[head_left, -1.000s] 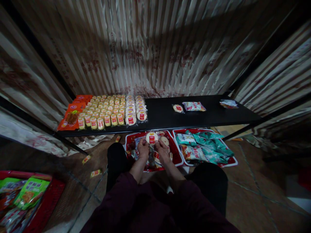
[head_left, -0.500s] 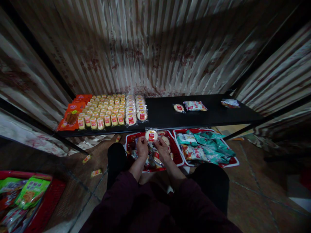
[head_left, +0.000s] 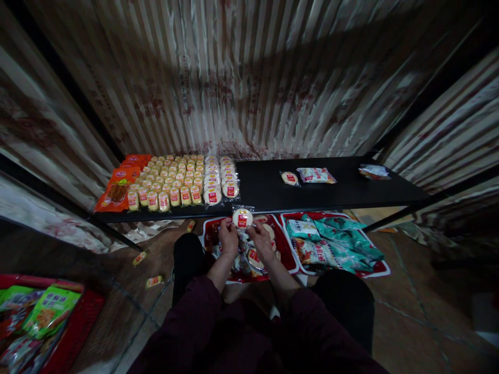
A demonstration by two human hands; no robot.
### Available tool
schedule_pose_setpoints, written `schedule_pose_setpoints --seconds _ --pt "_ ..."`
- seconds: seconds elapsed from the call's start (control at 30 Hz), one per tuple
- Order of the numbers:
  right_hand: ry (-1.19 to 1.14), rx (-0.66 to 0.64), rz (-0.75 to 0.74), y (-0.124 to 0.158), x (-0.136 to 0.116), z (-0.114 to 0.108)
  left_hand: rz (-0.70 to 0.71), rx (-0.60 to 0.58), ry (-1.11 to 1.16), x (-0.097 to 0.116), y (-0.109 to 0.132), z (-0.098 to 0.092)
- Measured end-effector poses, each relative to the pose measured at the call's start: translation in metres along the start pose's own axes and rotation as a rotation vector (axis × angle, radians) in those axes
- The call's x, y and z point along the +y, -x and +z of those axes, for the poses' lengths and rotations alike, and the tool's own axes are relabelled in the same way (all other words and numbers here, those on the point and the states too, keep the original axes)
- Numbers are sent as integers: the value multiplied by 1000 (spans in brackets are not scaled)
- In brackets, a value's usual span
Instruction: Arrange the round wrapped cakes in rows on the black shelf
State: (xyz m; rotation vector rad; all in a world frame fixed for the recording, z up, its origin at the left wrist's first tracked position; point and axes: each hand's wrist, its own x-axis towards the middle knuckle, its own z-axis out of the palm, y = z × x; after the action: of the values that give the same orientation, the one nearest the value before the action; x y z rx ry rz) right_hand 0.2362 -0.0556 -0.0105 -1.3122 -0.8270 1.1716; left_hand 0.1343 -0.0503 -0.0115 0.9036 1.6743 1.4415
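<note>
Between my two hands is a round, pale cracker in a clear wrapper (head_left: 243,218) with a red and yellow label. My left hand (head_left: 228,236) pinches its left edge and my right hand (head_left: 262,240) its right edge. Both are closed on the wrapper. Beneath them stands a red basket (head_left: 289,253) with more round wrapped crackers (head_left: 255,258) inside, partly hidden by my hands and forearms. Just beyond, on the black shelf (head_left: 261,200), two columns of the same round packs (head_left: 212,196) stand at the right end of rows of small yellow wrapped cakes (head_left: 164,200).
Orange packets (head_left: 117,193) lie at the shelf's left end. A loose round pack (head_left: 289,178), a white packet (head_left: 316,175) and another packet (head_left: 374,172) lie farther right. A second basket (head_left: 384,270) holds teal packets. Small yellow packs (head_left: 154,281) lie on the floor near another red basket (head_left: 83,317).
The view has shifted slightly, so the shelf and baskets appear a little lower and to the right. Both hands still hold the wrapped cracker in nearly the same place.
</note>
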Motion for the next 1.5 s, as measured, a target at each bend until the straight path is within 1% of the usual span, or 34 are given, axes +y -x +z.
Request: schedule_pose_setpoints --seconds 0.27,0.5,0.73,1.1,1.33,1.5 --pt "-25 -26 -15 -13 4 4 4 14 -2 5 -7 0" --pt "-43 -77 -78 -19 -10 15 71 4 -47 14 -17 -1" --pt "9 -45 -135 -37 -14 26 179 46 -64 25 -30 0" --pt "134 -19 -190 -69 -12 37 274 28 -84 36 -46 2" --pt "339 -7 -267 -79 -21 44 317 42 -135 42 -51 2" --pt "631 21 -277 -75 -37 47 362 28 -202 42 -54 4"
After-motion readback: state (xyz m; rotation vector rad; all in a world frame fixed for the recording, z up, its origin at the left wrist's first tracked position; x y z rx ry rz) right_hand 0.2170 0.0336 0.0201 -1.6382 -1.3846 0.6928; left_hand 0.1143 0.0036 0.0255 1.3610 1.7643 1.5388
